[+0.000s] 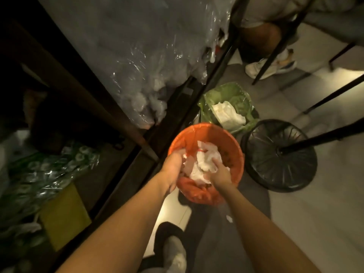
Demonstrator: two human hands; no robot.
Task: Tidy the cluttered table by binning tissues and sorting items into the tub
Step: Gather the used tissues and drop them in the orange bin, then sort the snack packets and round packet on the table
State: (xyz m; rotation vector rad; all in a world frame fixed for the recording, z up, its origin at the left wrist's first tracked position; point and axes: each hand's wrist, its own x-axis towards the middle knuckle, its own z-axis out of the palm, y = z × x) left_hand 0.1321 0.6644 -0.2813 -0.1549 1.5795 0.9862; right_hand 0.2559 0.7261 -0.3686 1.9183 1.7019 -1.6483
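An orange bin (226,140) lined with an orange bag stands on the floor below me. Crumpled white tissues (204,160) fill it. My left hand (173,166) reaches into the bin at its left rim, fingers curled down into the tissues. My right hand (220,174) presses on the tissue pile from the right, fingers wrapped on the white paper. Both forearms stretch down from the bottom of the view. The fingertips are partly buried in the tissues.
A second bin with a green liner (242,95) holding white paper sits just beyond. A black round stool base (279,170) stands to the right. Dark table legs (216,75), clear plastic sheeting (137,66), packed green bottles (39,174) at left, another person's shoe (256,69).
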